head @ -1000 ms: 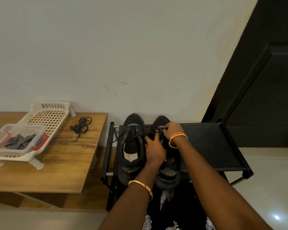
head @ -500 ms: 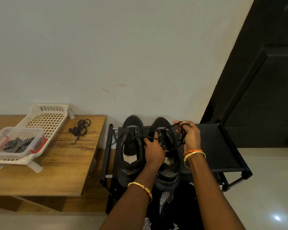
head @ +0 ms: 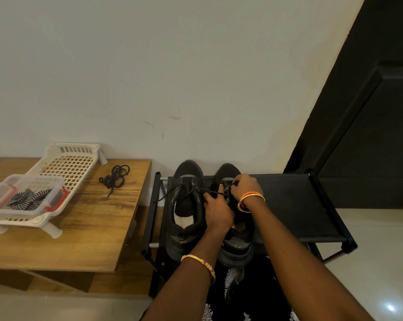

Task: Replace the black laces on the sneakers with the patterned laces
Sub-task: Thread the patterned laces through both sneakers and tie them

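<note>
Pale plaster wall [head: 172, 66] fills the background, with a dark door [head: 369, 123] at the right. Against the wall stands a wooden table [head: 91, 228], and just beside it a black shoe rack [head: 300, 205].

On the rack's left half two dark sneakers sit side by side, long axes running from the person toward the wall, toes pointing at the wall and heels hanging over the near edge. The left sneaker [head: 184, 218] has a loose black lace [head: 179, 191] trailing across its tongue. The right sneaker [head: 238, 246] is mostly covered by both hands.

A white slotted tray [head: 75, 163] lies on the table, carrying a clear plastic box [head: 37, 213] that holds the striped laces [head: 26, 200]. A pulled-out black lace [head: 116, 177] lies bundled on the table to the right of the tray.

The left hand [head: 218, 210] rests on the right sneaker's throat, thumb and fingers pinching the lace. The right hand [head: 243, 187], fingers curled, grips the lace near the toe-end eyelets.
</note>
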